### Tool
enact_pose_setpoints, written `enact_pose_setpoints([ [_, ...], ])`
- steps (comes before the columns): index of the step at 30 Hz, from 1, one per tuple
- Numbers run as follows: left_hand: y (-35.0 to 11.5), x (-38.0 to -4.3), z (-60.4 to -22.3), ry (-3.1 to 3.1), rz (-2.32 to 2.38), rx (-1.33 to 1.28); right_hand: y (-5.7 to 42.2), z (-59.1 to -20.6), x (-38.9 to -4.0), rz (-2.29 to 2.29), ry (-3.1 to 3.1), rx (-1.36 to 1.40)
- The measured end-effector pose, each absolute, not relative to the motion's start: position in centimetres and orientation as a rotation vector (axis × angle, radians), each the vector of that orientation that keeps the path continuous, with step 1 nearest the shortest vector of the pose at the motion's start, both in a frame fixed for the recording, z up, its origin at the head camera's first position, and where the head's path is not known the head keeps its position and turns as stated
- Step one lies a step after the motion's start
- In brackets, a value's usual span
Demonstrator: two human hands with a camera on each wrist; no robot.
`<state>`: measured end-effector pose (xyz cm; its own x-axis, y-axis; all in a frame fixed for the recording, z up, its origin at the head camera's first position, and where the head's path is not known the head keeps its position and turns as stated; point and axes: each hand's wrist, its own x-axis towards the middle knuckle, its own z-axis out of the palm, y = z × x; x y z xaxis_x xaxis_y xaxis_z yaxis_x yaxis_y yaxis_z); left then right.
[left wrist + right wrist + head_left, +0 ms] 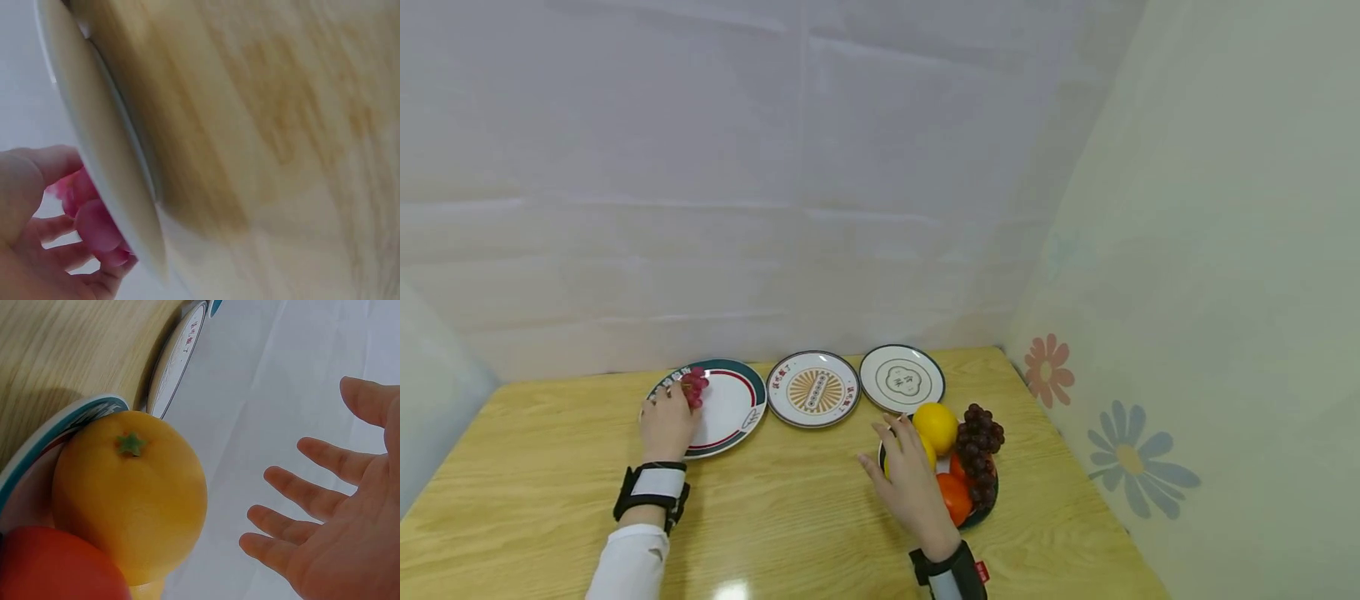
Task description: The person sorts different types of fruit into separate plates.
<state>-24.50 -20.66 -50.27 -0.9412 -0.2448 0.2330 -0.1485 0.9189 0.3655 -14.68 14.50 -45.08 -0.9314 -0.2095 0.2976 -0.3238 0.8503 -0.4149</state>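
Note:
My left hand [667,427] grips a small bunch of pink-red grapes [696,385] over the left part of a green-rimmed plate [726,408]. In the left wrist view, thumb and fingers curl round the grapes [98,226] beside the plate's edge. My right hand [913,496] hovers with spread fingers above the left side of a fruit plate, holding nothing. Nearest to it is a yellow-orange orange [131,500], with a green star-shaped stem end. A second orange [936,427], orange-red round fruits [953,498] and dark purple grapes [977,450] share the fruit plate [977,518].
Between the hands, towards the back, lie a plate with a sunburst print [814,417] and a white plate [901,354] with a dark rim. All stand on a wooden table [790,517]. Pale walls [820,208] border its back and right side.

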Motion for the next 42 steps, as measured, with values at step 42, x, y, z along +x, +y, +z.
enact_pose_setpoints([
  [42,-9.9,-14.4,-48.0,-2.789,-0.518,-0.125,22.3,-46.2,-16.0,0.585,-2.782,-0.572],
])
